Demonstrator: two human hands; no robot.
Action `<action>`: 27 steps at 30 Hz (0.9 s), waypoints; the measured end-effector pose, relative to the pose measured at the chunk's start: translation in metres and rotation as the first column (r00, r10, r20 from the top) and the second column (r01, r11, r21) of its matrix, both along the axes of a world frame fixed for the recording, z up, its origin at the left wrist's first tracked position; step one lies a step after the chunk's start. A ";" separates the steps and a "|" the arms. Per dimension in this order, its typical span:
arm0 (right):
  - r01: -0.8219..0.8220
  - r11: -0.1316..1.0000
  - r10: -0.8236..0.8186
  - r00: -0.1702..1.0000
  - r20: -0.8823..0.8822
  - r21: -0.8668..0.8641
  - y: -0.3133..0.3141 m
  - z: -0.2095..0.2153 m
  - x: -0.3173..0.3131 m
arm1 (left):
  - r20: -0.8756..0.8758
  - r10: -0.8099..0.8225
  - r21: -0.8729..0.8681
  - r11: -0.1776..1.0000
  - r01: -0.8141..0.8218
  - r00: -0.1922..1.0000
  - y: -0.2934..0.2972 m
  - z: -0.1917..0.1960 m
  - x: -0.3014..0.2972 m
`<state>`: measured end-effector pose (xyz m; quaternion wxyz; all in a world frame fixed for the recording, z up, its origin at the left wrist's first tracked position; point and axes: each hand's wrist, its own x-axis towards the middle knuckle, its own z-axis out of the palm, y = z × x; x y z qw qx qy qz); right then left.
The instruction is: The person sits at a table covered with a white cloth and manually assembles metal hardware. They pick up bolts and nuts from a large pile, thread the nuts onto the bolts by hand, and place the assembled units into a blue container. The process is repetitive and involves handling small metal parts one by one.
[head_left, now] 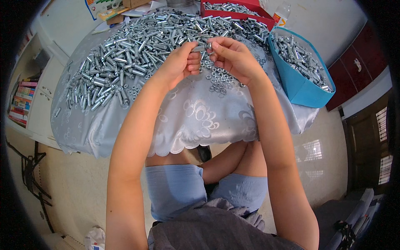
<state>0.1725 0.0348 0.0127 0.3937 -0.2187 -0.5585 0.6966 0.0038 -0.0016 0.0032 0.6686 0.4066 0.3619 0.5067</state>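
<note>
My left hand (181,62) is closed around a silver metal sleeve bolt (200,48), held level above the table. Its free end points toward my right hand (235,58), whose thumb and forefinger pinch a small silver nut (209,46) at that end. Whether the nut is threaded on, I cannot tell. Below my right hand lies a loose cluster of hex nuts (218,79) on the cloth. A wide heap of silver sleeve bolts (133,52) spreads behind and to the left of my hands.
A grey patterned tablecloth (187,121) covers the round table. On the right stands a blue bin (304,89) full of bolts. Farther back are a red box (266,18) with more bolts, a plastic bottle (282,14) and a cardboard box (132,3).
</note>
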 end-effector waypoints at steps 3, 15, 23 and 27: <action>-0.076 0.997 0.076 0.997 -0.005 -0.008 0.000 0.001 -0.001 | -0.008 -0.030 0.015 0.999 0.030 1.000 -0.003 0.002 -0.002; 0.202 0.886 -0.226 0.974 0.009 0.417 -0.001 -0.006 -0.010 | 0.064 0.120 -0.055 0.992 -0.117 0.991 0.004 -0.004 -0.001; 0.311 0.825 -0.422 0.895 0.147 0.471 0.004 -0.014 -0.015 | -0.017 0.133 -0.072 0.988 -0.134 0.991 0.002 -0.003 -0.001; 0.307 0.778 -0.379 0.925 0.020 0.549 0.003 -0.013 -0.011 | 0.011 0.140 -0.078 0.987 -0.138 0.990 0.003 -0.003 -0.004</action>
